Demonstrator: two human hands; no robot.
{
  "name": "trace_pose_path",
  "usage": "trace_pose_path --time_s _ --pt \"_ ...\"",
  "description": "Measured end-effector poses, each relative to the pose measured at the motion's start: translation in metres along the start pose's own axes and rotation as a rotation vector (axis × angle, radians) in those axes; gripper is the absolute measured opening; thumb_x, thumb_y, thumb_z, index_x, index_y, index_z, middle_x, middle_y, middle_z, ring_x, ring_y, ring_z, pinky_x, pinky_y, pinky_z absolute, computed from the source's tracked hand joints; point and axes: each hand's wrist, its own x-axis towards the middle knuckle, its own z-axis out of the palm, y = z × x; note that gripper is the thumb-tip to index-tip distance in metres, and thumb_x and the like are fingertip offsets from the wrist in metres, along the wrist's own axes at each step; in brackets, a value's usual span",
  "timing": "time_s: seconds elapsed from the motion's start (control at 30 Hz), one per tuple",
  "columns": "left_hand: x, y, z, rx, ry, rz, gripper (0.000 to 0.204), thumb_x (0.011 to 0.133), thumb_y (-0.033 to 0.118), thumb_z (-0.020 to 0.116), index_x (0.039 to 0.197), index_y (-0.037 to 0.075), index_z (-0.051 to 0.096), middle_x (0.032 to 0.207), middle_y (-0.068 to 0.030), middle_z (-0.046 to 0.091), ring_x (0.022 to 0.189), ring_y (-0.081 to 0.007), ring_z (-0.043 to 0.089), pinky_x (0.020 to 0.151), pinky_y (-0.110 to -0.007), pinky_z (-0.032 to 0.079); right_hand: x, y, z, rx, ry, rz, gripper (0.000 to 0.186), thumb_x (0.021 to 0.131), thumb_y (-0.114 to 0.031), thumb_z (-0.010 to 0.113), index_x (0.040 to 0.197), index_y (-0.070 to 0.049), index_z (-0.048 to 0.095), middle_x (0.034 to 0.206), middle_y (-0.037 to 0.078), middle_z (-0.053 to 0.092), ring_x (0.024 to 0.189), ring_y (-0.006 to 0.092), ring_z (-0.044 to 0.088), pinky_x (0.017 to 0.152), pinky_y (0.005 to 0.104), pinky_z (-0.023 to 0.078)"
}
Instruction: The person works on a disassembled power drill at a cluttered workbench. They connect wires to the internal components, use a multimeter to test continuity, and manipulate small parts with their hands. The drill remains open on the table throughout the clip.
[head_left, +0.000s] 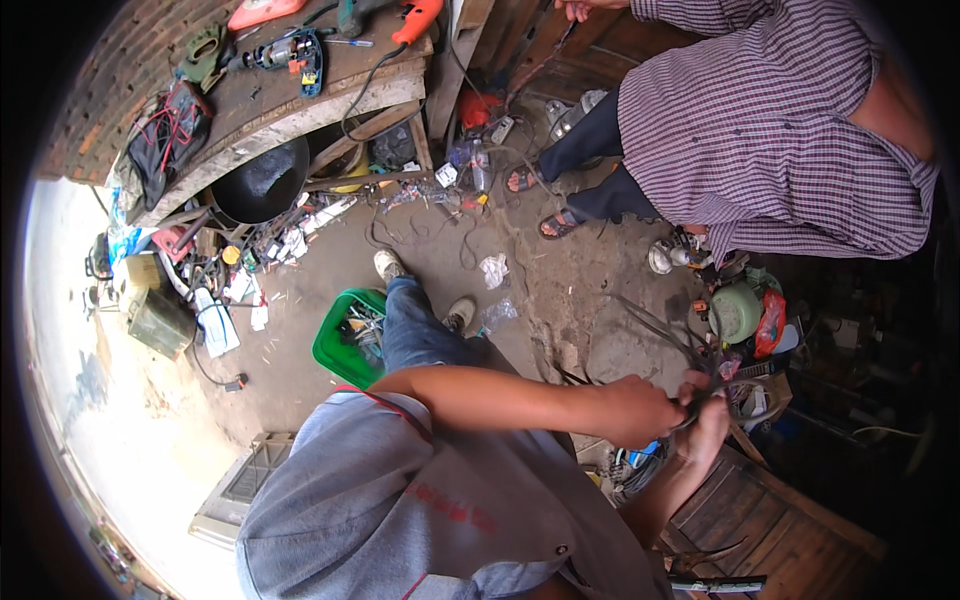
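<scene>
Both of my hands are close together at the right of the head view, over a bundle of dark cable (655, 328). My left hand (640, 411), at the end of the arm reaching across from the left, is closed with its fingers round part of the cable. My right hand (704, 425) comes up from below, also closed on the cable, touching or nearly touching the left. Loose strands stick out above and to the left of the hands. Where exactly the fingers grip is partly hidden and slightly blurred.
At the upper left, a workbench (330, 110) carries an opened power drill (285, 55). A green basin (325, 335) of tools stands by my legs. Another person (720, 130) in a checked shirt stands at the upper right. Wooden boards (770, 515) lie lower right.
</scene>
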Motion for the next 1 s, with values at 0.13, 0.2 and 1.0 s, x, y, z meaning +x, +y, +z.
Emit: trace_pose_path --time_s 0.13,0.2,1.0 --pt "-0.020 -0.016 0.005 -0.068 0.032 0.009 0.024 0.095 0.027 0.062 0.109 0.007 0.062 0.094 -0.0147 0.070 0.094 -0.0380 0.068 0.079 -0.050 0.055 0.001 -0.007 0.034 -0.136 0.062 0.000 0.021 0.087 -0.015 0.077 0.087 0.002 0.065 0.065 -0.001 0.053 0.054 0.0074 0.047 0.049 0.0235 0.033" --pt "-0.047 -0.033 -0.019 -0.325 0.172 -0.028 0.024 0.095 0.027 0.066 0.106 0.006 0.071 0.093 -0.0178 0.071 0.091 -0.0318 0.070 0.076 -0.044 0.056 -0.007 -0.014 0.031 -0.126 0.086 -0.115 0.015 0.085 -0.011 0.075 0.084 0.002 0.066 0.063 0.000 0.054 0.051 0.0073 0.045 0.049 0.0230 0.033" --pt "-0.021 -0.471 0.096 -2.360 0.868 -0.653 0.070 0.094 0.059 0.056 0.133 0.000 0.051 0.119 -0.0236 0.064 0.099 -0.0357 0.066 0.090 -0.056 0.053 -0.171 -0.254 -0.076 -0.232 0.870 -0.815 0.043 0.099 -0.043 0.060 0.109 -0.001 0.062 0.094 0.012 0.062 0.079 0.0174 0.056 0.067 0.0280 0.042"
